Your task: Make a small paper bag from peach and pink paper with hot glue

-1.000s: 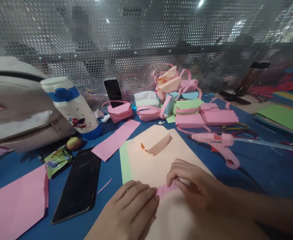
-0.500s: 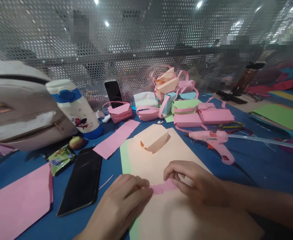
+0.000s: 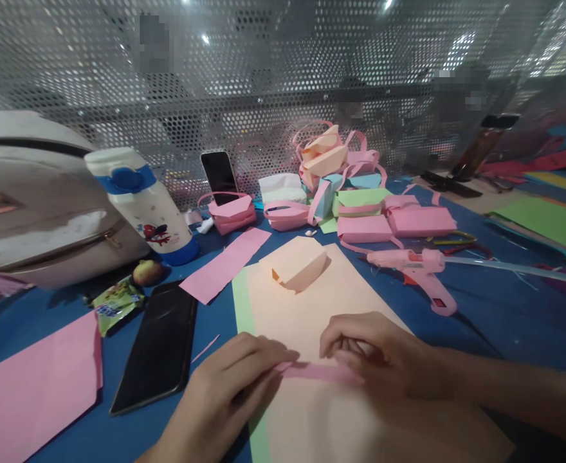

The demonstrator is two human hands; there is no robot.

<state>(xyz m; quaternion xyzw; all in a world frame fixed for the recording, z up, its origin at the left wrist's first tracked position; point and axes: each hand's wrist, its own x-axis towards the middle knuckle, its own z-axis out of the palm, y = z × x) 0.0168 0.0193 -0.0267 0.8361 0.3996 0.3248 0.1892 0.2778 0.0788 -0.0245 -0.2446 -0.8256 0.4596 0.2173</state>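
Note:
A narrow pink paper strip (image 3: 319, 371) stretches between my two hands, just over the peach paper sheet (image 3: 307, 424). My left hand (image 3: 237, 376) pinches its left end between thumb and fingers. At the other end, my right hand (image 3: 372, 347) has its fingers curled in, closed on the strip; part of that end is hidden by the thumb. Beyond the hands, a folded peach paper piece (image 3: 300, 263) lies on the sheet. Green paper (image 3: 244, 308) shows along the sheet's left edge.
A pink glue gun (image 3: 415, 263) lies to the right, its cord trailing. A dark phone (image 3: 160, 347), pink sheets (image 3: 36, 392) and a snack packet (image 3: 119, 305) lie left. A bottle (image 3: 143, 212) stands by a backpack (image 3: 36, 206). Small paper bags (image 3: 365, 228) line the back.
The pink strip now shows a longer, straighter stretch between my hands, which are slightly farther apart. My right hand has shifted a little to the right. The surrounding things stay put.

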